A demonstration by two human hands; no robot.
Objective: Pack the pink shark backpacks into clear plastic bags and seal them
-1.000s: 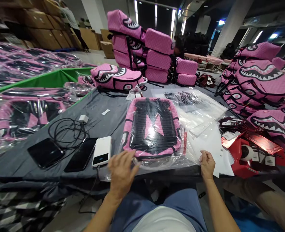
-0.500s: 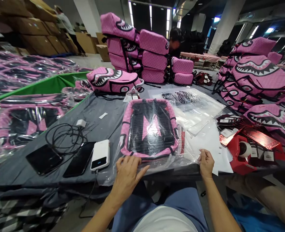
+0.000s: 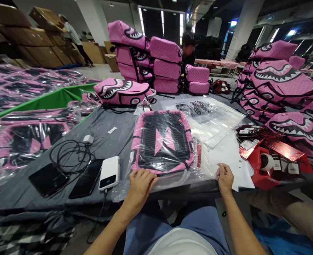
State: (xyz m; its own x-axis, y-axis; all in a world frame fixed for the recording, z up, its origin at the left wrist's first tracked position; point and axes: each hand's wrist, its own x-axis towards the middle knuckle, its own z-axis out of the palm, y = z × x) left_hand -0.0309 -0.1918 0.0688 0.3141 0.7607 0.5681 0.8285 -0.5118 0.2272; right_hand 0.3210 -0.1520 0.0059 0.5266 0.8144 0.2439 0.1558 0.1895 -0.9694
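A pink and black backpack (image 3: 143, 132) lies back panel up inside a clear plastic bag (image 3: 169, 182) on the grey-covered table before me. My left hand (image 3: 142, 184) is closed at the near left edge of the backpack, fingers curled over the plastic and the thumb drawn in. At the bag's near right corner, my right hand (image 3: 225, 179) pinches the plastic between thumb and fingers. The bag's loose film spreads rightward over white sheets (image 3: 227, 152). A white tag (image 3: 143, 107) shows at the backpack's top.
Left lie a white power bank (image 3: 109, 173), dark phone (image 3: 86, 179), black tablet-like slab (image 3: 48, 180) and coiled cable (image 3: 68, 152). Right stand a red tape dispenser (image 3: 262, 173) and several tags. Pink backpacks (image 3: 167, 67) are stacked behind; printed plastic bags (image 3: 212, 113) lie nearer.
My left thumb has drawn in toward the fingers at the backpack's near edge. My right hand keeps its pinch on the plastic. The view has shifted slightly.
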